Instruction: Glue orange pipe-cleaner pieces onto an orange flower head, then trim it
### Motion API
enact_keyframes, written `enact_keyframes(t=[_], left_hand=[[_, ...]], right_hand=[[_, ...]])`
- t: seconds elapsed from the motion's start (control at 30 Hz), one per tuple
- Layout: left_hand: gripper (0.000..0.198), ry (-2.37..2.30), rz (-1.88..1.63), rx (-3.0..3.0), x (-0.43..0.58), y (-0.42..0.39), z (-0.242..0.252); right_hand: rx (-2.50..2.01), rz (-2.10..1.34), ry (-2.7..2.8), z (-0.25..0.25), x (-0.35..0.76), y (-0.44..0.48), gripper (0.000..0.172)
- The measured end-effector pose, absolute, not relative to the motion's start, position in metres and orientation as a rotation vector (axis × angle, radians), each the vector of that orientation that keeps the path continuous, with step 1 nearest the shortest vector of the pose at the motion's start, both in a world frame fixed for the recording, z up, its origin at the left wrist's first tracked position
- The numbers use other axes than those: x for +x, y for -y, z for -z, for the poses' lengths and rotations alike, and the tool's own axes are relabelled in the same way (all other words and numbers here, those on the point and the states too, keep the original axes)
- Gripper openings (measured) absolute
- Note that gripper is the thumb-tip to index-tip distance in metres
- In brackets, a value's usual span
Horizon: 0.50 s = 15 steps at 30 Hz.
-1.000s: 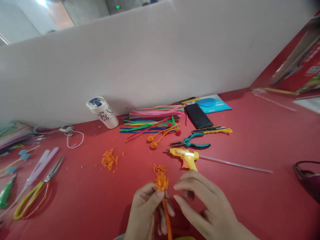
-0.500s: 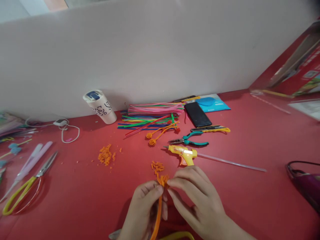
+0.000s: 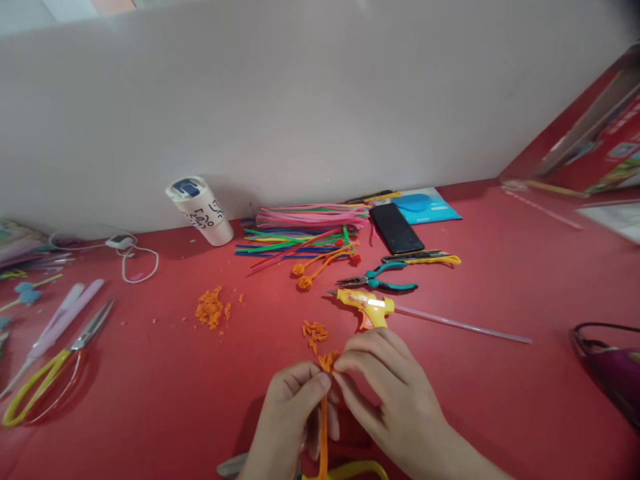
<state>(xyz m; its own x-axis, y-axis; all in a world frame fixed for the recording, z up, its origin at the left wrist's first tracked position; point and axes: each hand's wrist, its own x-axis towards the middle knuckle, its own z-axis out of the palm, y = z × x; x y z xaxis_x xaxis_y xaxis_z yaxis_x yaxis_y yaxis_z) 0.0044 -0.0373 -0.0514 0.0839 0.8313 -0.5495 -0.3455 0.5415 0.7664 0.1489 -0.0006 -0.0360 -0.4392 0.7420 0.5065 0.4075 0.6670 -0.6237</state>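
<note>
My left hand (image 3: 295, 407) pinches an orange pipe cleaner stem (image 3: 323, 433) just below its frayed, petal-like head (image 3: 327, 361). The stem hangs down toward me. At the right side of that head, my right hand (image 3: 390, 387) has its thumb and forefinger closed on the orange tufts; whether a loose piece is between them is hidden. Short cut orange pieces (image 3: 315, 332) lie just beyond the head. Under my hands, partly covered, are scissors with a yellow handle (image 3: 357, 469). A yellow glue gun (image 3: 367, 305) lies just past my right hand.
Orange scraps (image 3: 209, 308) lie left of centre. Farther back are teal pliers (image 3: 377, 278), two finished orange flowers (image 3: 305, 283), bundled pipe cleaners (image 3: 310, 217), a black phone (image 3: 397, 229) and a white tumbler (image 3: 203, 212). Yellow-handled scissors (image 3: 63, 363) lie at left. A wall bounds the table behind.
The orange stem has swung from slanting to nearly upright as my left hand turned slightly. My right fingers stay at the flower head, and the hand has risen a little.
</note>
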Motion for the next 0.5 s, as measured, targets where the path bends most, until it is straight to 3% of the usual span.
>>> enact_keyframes(t=[0.5], left_hand=[[0.025, -1.184, -0.997, 0.486, 0.0051, 0.0389, 0.0565]], right_hand=[[-0.911, -0.394, 2.104, 0.036, 0.1457, 0.0001, 0.014]])
